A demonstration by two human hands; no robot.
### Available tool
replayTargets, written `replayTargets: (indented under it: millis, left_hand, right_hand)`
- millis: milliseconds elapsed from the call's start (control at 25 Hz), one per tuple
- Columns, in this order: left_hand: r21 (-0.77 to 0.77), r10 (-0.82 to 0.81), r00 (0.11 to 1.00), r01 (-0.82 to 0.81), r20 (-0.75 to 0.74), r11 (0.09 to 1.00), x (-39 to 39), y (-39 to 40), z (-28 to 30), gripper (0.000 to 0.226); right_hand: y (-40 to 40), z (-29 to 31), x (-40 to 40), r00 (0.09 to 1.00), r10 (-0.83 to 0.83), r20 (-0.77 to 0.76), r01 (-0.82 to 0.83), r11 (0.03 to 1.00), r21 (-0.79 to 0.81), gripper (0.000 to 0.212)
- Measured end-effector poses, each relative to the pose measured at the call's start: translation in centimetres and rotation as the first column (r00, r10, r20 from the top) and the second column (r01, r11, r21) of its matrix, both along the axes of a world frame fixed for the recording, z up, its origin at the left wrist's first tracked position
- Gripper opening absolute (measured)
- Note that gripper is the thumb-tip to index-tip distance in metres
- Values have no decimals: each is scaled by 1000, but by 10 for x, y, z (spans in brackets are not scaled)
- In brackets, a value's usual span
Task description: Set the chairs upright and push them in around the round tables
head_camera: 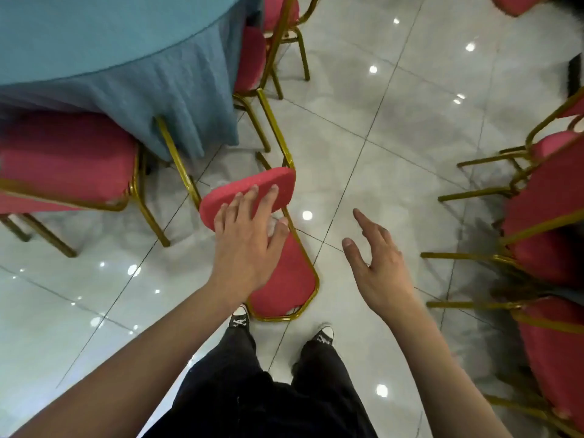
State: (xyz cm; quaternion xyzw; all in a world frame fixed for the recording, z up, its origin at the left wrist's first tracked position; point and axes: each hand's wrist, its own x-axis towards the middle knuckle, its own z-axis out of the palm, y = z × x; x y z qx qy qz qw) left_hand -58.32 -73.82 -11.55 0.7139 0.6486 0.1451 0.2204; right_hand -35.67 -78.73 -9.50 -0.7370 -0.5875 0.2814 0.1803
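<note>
Chair (252, 197) down by table (94, 33), my left hand (249, 245) spread flat on its pad, right hand (376, 267) open and clear; one-handed lift could, I judge, slip and clatter.

Open tiled floor (395, 147) between fallen chair (278, 248) and toppled chairs (543, 235) rightward.

Bright, even overhead light here, and the glossy tile floor (395, 128) throws it back as small white glare spots. Shadows stay soft and faint. Wide-angle bending curves the frame edges. Motion blur smears the chairs (543, 216) at right; the centre stays fairly sharp.
</note>
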Motion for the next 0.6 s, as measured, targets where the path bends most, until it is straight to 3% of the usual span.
replayTargets:
  millis: [280, 440, 600]
  left_hand:
    - [-51, 299, 948, -306, -112, 951, 37, -33, -69, 61]
    - [-100, 420, 903, -427, -89, 898, 81, -68, -149, 59]
    - [-163, 464, 882, -470, -78, 867, 109, -82, -272, 60]
  right_hand:
    - [71, -83, 45, 941, 336, -40, -338, 938, -77, 57]
    - [90, -178, 85, 888, 460, 28, -457, 887, -71, 64]
    - [90, -312, 118, 882, 467, 59, -462, 883, -82, 68]
